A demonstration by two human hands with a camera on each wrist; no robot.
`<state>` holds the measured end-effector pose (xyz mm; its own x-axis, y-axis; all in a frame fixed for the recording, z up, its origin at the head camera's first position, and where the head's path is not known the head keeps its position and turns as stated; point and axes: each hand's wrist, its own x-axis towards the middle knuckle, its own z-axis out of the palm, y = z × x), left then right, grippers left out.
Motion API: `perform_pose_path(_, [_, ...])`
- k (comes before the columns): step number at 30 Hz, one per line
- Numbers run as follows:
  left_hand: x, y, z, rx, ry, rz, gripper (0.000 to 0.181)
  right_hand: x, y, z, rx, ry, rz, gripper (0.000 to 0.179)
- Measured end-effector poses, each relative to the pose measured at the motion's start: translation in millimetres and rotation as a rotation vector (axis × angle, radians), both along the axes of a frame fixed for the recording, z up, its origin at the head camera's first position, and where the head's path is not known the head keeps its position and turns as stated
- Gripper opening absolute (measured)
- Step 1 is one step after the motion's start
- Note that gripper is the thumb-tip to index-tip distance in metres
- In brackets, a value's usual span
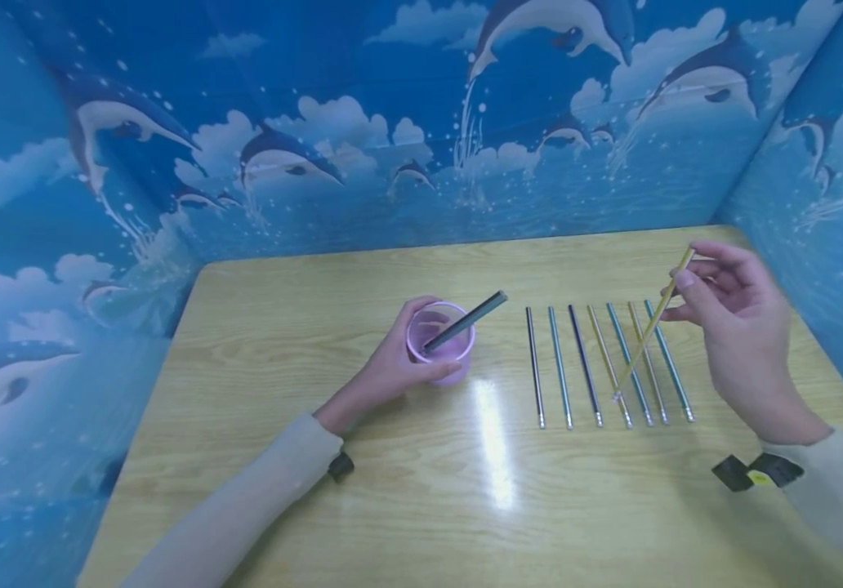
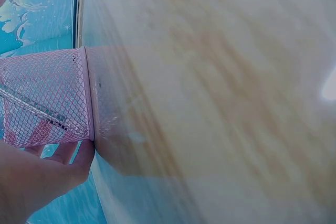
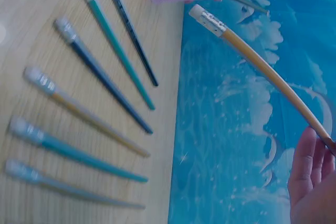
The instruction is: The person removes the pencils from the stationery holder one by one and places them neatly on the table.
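Observation:
My left hand (image 1: 390,367) grips a pink mesh pen cup (image 1: 458,372) from its left side, thumb across the near wall. A dark greenish pencil (image 1: 469,321) leans in the cup and sticks out to the upper right; whether it is one or two side by side I cannot tell. In my right hand (image 1: 748,335), thumb and fingers pinch a yellow pencil (image 3: 268,74) by one end. Its white eraser (image 3: 196,11) points away from the hand, down toward the table in the head view. Below it several pencils (image 1: 559,367) lie in a row.
The row mixes dark, teal and yellow pencils, with their eraser ends toward me. The wooden table (image 1: 282,327) ends at a blue dolphin-printed backdrop (image 1: 355,180) behind and at the sides. A light reflection (image 1: 493,445) shines on the tabletop in front of the cup.

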<state>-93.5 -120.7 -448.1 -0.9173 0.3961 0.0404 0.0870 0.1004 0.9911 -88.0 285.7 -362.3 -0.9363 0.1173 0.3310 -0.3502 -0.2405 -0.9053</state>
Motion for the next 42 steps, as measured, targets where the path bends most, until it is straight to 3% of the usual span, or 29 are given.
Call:
perform_pose_path(9, [-0.7,0.9,-0.2,-0.005,-0.003,-0.001,0.093,-13.1,43.1,-14.0,0.05,-0.112,0.036,0.041])
perform_pose_path(16, [1.2,-0.8,3.0,-0.013,-0.003,0.004,0.095,-25.1,68.6,-21.5,0.217,-0.265,0.034,0.036])
perform_pose_path(25, [0.7,-0.6,1.8,-0.023,-0.006,0.008,0.094,-44.9,94.9,-43.9,0.658,-0.457,0.014,0.029])
perform_pose_path(30, [0.8,0.2,2.4,-0.033,0.002,0.011,0.095,-55.5,101.7,-61.9,0.791,-0.466,0.064,0.023])
perform_pose_path(37, [0.5,0.2,2.7,-0.036,0.006,0.004,0.097,-60.6,98.4,-67.2,1.161,-0.437,0.104,0.044])
perform_pose_path(42, [0.6,0.1,2.7,-0.041,0.005,0.003,0.098,-63.9,96.9,-70.2,1.238,-0.45,0.113,0.043])
